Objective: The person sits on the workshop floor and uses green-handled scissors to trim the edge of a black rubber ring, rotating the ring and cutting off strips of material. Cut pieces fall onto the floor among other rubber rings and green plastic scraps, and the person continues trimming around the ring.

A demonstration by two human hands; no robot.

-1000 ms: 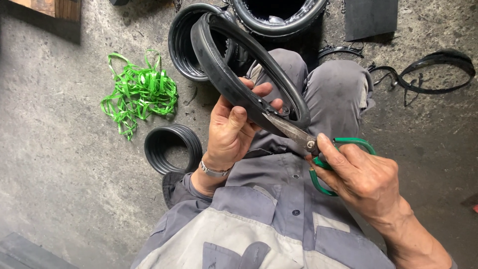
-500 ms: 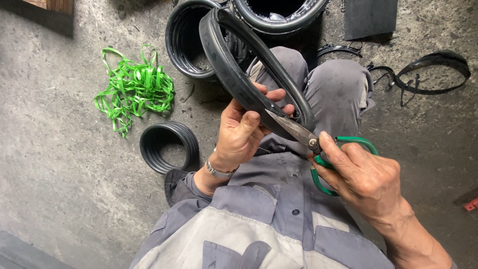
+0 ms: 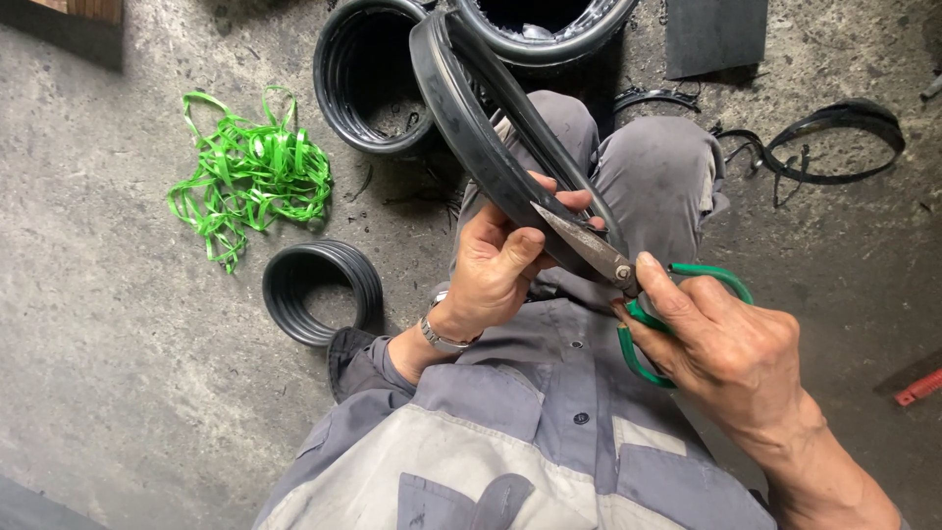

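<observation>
A tangle of green plastic strapping (image 3: 250, 172) lies on the concrete floor (image 3: 118, 373), well to the left of the rubber loop (image 3: 471, 128) that the person works on. Below the strapping and still left of the loop, a small coil of black ribbed rubber (image 3: 319, 292) rests flat on the floor. Just beside the loop's upper left side lies a larger black rubber ring (image 3: 368, 88), and a bucket-like black container (image 3: 545, 25) sits at the loop's top end.

The rubber loop itself runs slanting from the top of the view down over the person's grey-trousered knees (image 3: 648, 182). The left hand (image 3: 500, 265) is clamped around the loop's lower part, thumb on the near side and fingers wrapped over the far edge. The scissors (image 3: 608, 265), with green handles, have their blades against the loop right beside the left thumb; whether they cut into the rubber cannot be told. The right hand (image 3: 731, 348) grips the handles, fingers closed through and around them.

Right of the loop, thin black rubber strips (image 3: 834, 142) curl on the floor, and a flat dark sheet (image 3: 716, 34) lies above them.
</observation>
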